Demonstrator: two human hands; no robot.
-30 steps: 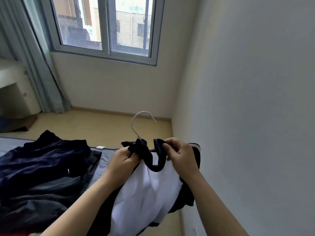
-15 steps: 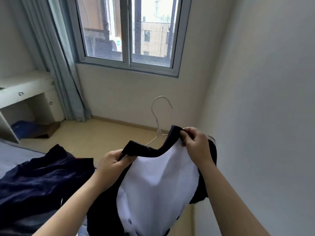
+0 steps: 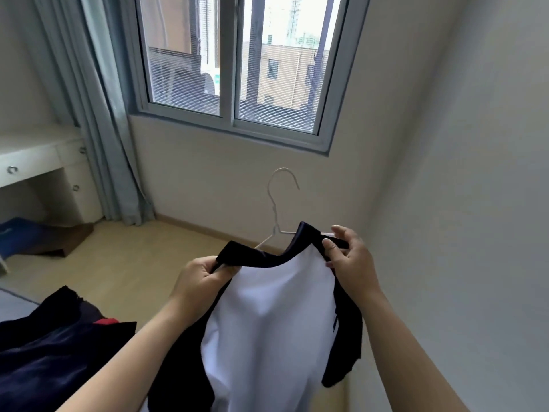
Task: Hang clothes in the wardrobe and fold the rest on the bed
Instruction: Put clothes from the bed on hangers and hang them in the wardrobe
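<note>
— Garment first: where do we have it against the fingers?

— We hold one white top point(image 3: 267, 322) with dark trim in the lower middle of the frame. Our left hand point(image 3: 200, 282) grips the left end of its dark neckline, fingers point(image 3: 208, 264) curled round the cloth. Our right hand point(image 3: 352, 258) pinches the right end between the thumb and the lower fingers point(image 3: 335, 263), with the forefinger lifted off. The neckline sags in a curve from one hand to the other, and the white body hangs down between our forearms.

— And the hanger?

— We see one wire hanger point(image 3: 277, 203), its hook upright above the neckline at mid frame. One wire arm slants down behind the collar on the left, and the other runs toward our right hand. We cannot tell whether that hand also holds the wire.

— What else do we count?

— One heap of dark clothes point(image 3: 44, 352) lies at lower left, with one red patch showing, well apart from the top. One window point(image 3: 234, 69) of two panes is at the top, with one curtain point(image 3: 98, 114) left of it. One white tabletop point(image 3: 29, 150) is at the left edge, with three round knobs on its drawers.

— What differs from a second ago?

— Then our hands sat close together with the neckline bunched between them. Now they are apart and the neckline is spread open. Hook and hands also sit higher, against the wall under the window.
</note>
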